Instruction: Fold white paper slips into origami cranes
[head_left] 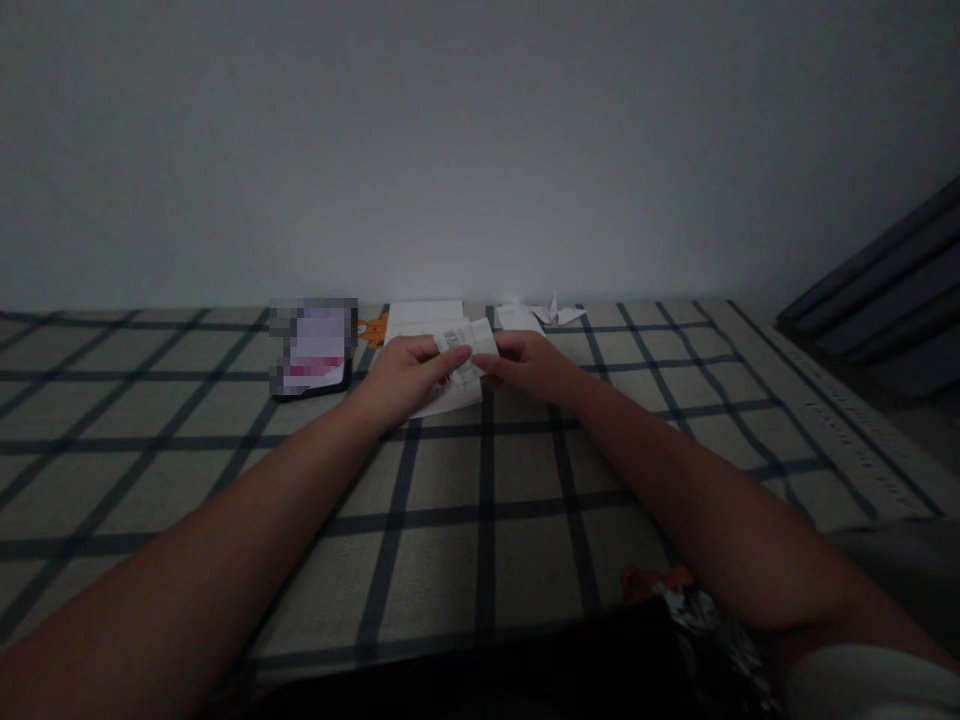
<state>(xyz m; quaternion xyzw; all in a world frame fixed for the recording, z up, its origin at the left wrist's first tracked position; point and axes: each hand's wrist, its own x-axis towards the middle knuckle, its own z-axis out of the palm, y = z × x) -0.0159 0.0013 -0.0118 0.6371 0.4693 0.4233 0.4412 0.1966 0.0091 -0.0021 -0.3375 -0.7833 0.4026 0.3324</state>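
Observation:
Both my hands meet over a checked cloth [450, 500] near the far wall. My left hand [409, 375] is closed on a small white printed paper [466, 350], with thumb and fingers pinching its left side. My right hand [529, 365] pinches the same paper from the right. The paper is partly folded and held just above the cloth. Its lower part [450, 403] hangs down to the cloth below my left hand.
A phone [313, 348] with a lit screen lies left of my hands. Behind them lie white sheets [424, 312], an orange shape [373, 329] and a folded white paper crane [556, 314]. A crumpled wrapper [697, 620] sits at the near edge. A dark panel [885, 290] stands at the right.

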